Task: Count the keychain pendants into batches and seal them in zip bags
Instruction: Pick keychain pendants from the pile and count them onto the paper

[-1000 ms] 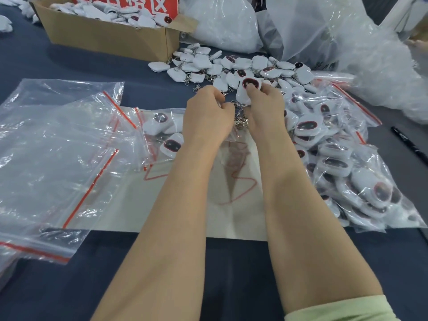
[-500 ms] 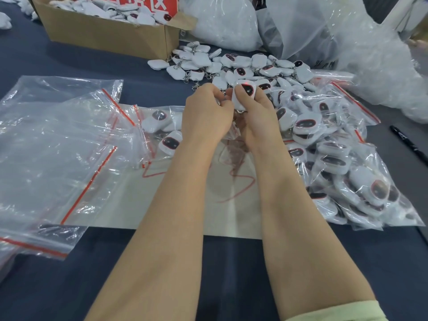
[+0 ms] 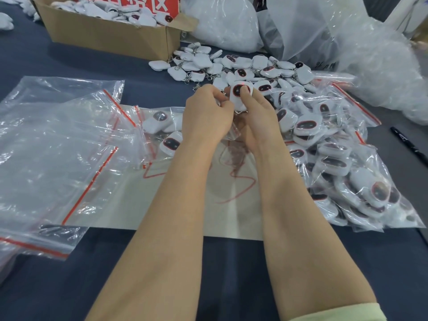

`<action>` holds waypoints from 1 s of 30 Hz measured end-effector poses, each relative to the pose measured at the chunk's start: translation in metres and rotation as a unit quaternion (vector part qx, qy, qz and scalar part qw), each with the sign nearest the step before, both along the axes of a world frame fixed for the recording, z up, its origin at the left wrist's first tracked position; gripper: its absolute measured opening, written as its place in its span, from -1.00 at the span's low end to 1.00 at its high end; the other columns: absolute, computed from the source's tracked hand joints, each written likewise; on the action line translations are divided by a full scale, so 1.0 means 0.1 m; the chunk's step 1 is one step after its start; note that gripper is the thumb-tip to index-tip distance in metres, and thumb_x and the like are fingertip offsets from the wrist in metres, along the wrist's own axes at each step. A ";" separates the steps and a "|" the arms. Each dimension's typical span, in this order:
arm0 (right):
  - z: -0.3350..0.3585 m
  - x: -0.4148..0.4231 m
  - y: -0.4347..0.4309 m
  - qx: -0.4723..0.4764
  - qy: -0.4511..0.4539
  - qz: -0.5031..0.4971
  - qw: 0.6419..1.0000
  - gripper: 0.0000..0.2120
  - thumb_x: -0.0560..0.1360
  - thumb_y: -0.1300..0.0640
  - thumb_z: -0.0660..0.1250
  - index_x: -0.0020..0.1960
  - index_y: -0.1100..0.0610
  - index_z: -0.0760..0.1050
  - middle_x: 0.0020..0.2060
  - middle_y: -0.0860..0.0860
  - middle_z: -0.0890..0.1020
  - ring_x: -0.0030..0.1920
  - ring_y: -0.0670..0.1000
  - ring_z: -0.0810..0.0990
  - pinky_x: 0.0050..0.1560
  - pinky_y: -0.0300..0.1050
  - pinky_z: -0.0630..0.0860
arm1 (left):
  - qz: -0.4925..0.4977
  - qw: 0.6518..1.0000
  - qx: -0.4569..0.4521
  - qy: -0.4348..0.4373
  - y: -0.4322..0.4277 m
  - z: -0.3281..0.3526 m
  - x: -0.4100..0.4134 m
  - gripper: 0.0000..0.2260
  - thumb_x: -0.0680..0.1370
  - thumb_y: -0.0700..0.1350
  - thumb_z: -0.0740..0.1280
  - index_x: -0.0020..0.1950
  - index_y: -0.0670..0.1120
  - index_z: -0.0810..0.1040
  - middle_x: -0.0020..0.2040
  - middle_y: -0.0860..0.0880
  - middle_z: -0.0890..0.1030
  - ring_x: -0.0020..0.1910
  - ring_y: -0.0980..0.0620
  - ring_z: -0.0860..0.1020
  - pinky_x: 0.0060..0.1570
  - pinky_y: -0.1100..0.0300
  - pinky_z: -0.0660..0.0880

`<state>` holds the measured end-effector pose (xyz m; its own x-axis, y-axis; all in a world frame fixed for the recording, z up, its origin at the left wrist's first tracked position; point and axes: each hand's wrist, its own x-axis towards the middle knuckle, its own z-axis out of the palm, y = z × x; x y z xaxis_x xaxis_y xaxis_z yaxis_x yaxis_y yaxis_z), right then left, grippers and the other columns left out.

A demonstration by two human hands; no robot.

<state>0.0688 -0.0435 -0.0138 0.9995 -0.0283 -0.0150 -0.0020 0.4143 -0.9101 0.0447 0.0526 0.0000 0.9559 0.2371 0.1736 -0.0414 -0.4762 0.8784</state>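
At the bottom of the frame a dark blue table (image 3: 231,279) runs under two bare forearms, with a pale green sleeve (image 3: 342,313) showing in the lower right corner. Above that lies a sheet of paper (image 3: 176,214) marked with a red scribble, its middle covered by the arms. A flat stack of empty zip bags (image 3: 53,147) with red seal strips fills the left side and overlaps the paper's left edge. On the right, filled zip bags (image 3: 352,172) bulge with white pendants and lie against the right forearm. A black pen (image 3: 407,144) lies beyond them at the right edge.

At centre, a part-filled zip bag (image 3: 162,128) holding a few pendants lies just left of the left wrist, and the hands hide its right end. The right hand (image 3: 259,119) grips the held pendant (image 3: 239,95), its thumb pressed on the dark oval face. The left hand (image 3: 206,117) is curled tight, pinching at that pendant's left edge, where a bit of metal clasp shows. What else it encloses is hidden.

Just behind the hands, loose pendants (image 3: 234,66) with clasps spread across the table. In the upper left stands a cardboard box (image 3: 111,35) heaped with more, with a red sign (image 3: 162,5) behind it. Large crumpled plastic bags (image 3: 335,38) crowd the upper right.
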 end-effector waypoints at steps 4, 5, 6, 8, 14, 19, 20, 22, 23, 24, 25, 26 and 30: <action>-0.01 -0.01 -0.02 -0.037 0.006 0.024 0.999 -0.73 0.59 0.40 0.10 0.24 0.46 0.43 -0.04 0.23 0.60 -0.09 0.08 0.60 -0.13 -0.19 0.57 | 0.001 1.000 -0.010 -0.006 0.00 0.00 0.00 -0.92 0.51 -0.15 0.26 -0.06 -0.01 0.51 -0.28 0.20 0.46 -0.34 0.31 0.41 -0.43 0.48 0.30; -0.01 -0.01 -0.03 -0.049 0.000 0.024 0.999 -0.73 0.59 0.42 0.09 0.23 0.46 0.43 -0.03 0.24 0.60 -0.09 0.07 0.60 -0.14 -0.21 0.57 | 0.001 1.000 -0.010 -0.005 0.00 0.00 0.00 -0.91 0.51 -0.16 0.26 -0.05 -0.02 0.53 -0.25 0.18 0.48 -0.34 0.29 0.42 -0.42 0.45 0.29; 0.00 -0.01 -0.03 -0.060 -0.007 0.019 0.998 -0.73 0.58 0.43 0.09 0.23 0.46 0.42 -0.01 0.25 0.60 -0.09 0.07 0.61 -0.17 -0.23 0.56 | 0.001 1.000 -0.009 -0.003 0.00 0.01 -0.01 -0.90 0.51 -0.16 0.25 -0.03 -0.02 0.54 -0.23 0.16 0.49 -0.33 0.27 0.43 -0.40 0.43 0.27; 0.04 -0.01 -0.03 -0.083 -0.014 0.000 0.996 -0.72 0.58 0.44 0.10 0.27 0.43 0.37 0.01 0.23 0.60 -0.10 0.06 0.63 -0.21 -0.23 0.54 | 0.000 1.000 -0.007 0.000 0.00 0.02 -0.01 -0.90 0.51 -0.16 0.25 -0.03 -0.02 0.53 -0.21 0.13 0.51 -0.33 0.25 0.44 -0.39 0.40 0.27; 0.32 -0.03 0.02 -0.215 -0.055 -0.060 0.973 -0.84 0.57 0.29 0.27 0.12 0.22 0.36 0.05 0.19 0.54 -0.15 0.02 0.63 -0.23 -0.30 0.57 | 0.002 1.000 -0.023 -0.001 0.00 0.06 -0.04 -0.83 0.52 -0.14 0.26 0.09 -0.09 0.52 -0.05 -0.04 0.60 -0.10 -0.02 0.57 -0.14 0.22 0.41; 0.54 -0.16 -0.07 -0.467 -0.020 -0.006 0.884 -0.75 0.47 0.20 0.40 0.07 0.19 0.39 -0.28 0.07 0.59 -0.59 -0.15 0.51 -0.55 -0.40 0.36 | 0.035 0.991 -0.128 -0.032 0.05 0.16 -0.06 -0.85 0.50 -0.18 0.27 0.07 -0.09 0.49 -0.12 -0.06 0.59 -0.09 -0.08 0.58 -0.04 0.07 0.54; 0.57 -0.18 -0.08 -0.506 -0.025 0.014 0.862 -0.81 0.46 0.21 0.40 0.01 0.18 0.43 -0.36 0.05 0.60 -0.61 -0.15 0.49 -0.54 -0.41 0.36 | 0.042 0.990 -0.126 -0.045 0.06 0.18 -0.06 -0.85 0.50 -0.18 0.26 0.05 -0.07 0.48 -0.18 -0.02 0.59 -0.14 -0.05 0.57 -0.11 0.15 0.51; 0.63 -0.23 -0.06 -0.539 -0.045 0.066 0.838 -0.92 0.45 0.28 0.31 -0.13 0.15 0.54 -0.50 -0.02 0.58 -0.60 -0.15 0.48 -0.51 -0.42 0.37 | 0.044 0.993 -0.092 -0.067 0.06 0.22 -0.08 -0.85 0.49 -0.18 0.25 0.04 -0.03 0.47 -0.28 0.08 0.52 -0.21 0.03 0.50 -0.26 0.26 0.37; 0.64 -0.25 -0.06 -0.539 -0.057 0.088 0.836 -0.81 0.44 0.33 0.26 -0.18 0.11 0.58 -0.53 -0.06 0.57 -0.57 -0.15 0.50 -0.47 -0.42 0.40 | 0.041 0.994 -0.062 -0.074 0.07 0.24 -0.09 -0.84 0.50 -0.19 0.24 0.05 -0.04 0.49 -0.29 0.10 0.48 -0.20 0.06 0.47 -0.28 0.28 0.31; 0.64 -0.25 -0.05 -0.526 -0.062 0.107 0.841 -0.73 0.43 0.37 0.21 -0.21 0.08 0.60 -0.52 -0.08 0.58 -0.51 -0.13 0.54 -0.39 -0.38 0.46 | 0.036 0.996 -0.034 -0.081 0.07 0.26 -0.10 -0.82 0.50 -0.18 0.24 0.07 -0.05 0.52 -0.28 0.11 0.46 -0.18 0.08 0.46 -0.27 0.29 0.28; 0.64 -0.25 -0.03 -0.502 -0.063 0.120 0.854 -0.70 0.43 0.39 0.20 -0.18 0.08 0.61 -0.47 -0.06 0.60 -0.44 -0.08 0.59 -0.30 -0.31 0.54 | 0.029 0.996 -0.010 -0.086 0.07 0.29 -0.11 -0.82 0.50 -0.18 0.24 0.07 -0.06 0.53 -0.27 0.11 0.46 -0.16 0.08 0.45 -0.25 0.30 0.28; 0.62 -0.23 -0.02 -0.475 -0.062 0.117 0.870 -0.72 0.44 0.40 0.21 -0.11 0.12 0.62 -0.41 0.00 0.61 -0.38 -0.03 0.61 -0.22 -0.21 0.61 | 0.019 0.996 0.005 -0.089 0.08 0.32 -0.12 -0.82 0.50 -0.18 0.24 0.07 -0.07 0.54 -0.27 0.10 0.47 -0.15 0.09 0.46 -0.23 0.29 0.30; 0.57 -0.18 0.03 -0.417 -0.079 0.057 0.903 -0.81 0.48 0.35 0.24 0.05 0.39 0.52 -0.43 0.07 0.54 -0.45 -0.05 0.53 -0.33 -0.18 0.60 | -0.006 0.995 0.022 -0.097 0.09 0.44 -0.16 -0.83 0.49 -0.16 0.25 0.03 -0.06 0.57 -0.29 0.11 0.51 -0.18 0.08 0.51 -0.20 0.27 0.38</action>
<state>0.0513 -0.0403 0.0428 0.9842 0.1403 0.1077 0.1569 -0.4113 -0.8979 0.0289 0.0615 0.0438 0.9064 0.2137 0.3645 -0.2135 -0.5129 0.8315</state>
